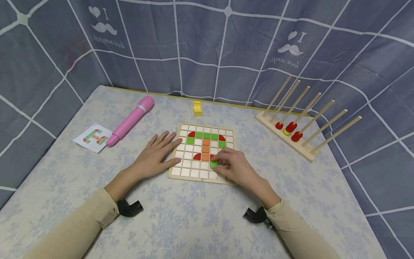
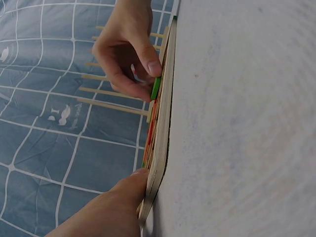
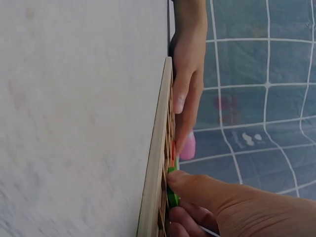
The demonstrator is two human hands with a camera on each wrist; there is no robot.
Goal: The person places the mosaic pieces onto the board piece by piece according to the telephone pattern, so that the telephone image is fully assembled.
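A wooden grid board (image 1: 185, 176) lies on the table with green, orange and red tiles set in its squares. At its lower right part my right hand (image 1: 237, 165) pinches a green square tile (image 1: 214, 164) between thumb and fingers; the left wrist view shows this green tile (image 2: 156, 88) tilted at the board's surface. Just above it, a red tile is partly hidden by my fingers. My left hand (image 1: 155, 154) lies with fingers spread, thumb and fingertips on the board's left edge. A column of orange tiles (image 1: 206, 149) runs down from a green row (image 1: 207, 136).
On the left lie a printed pattern card (image 1: 93, 138) and a pink stick-shaped object (image 1: 130, 122). Behind the board stands a small yellow block (image 1: 197, 109). To the right is a wooden peg rack (image 1: 284, 138) with red and yellow beads. A blue curtain hangs behind.
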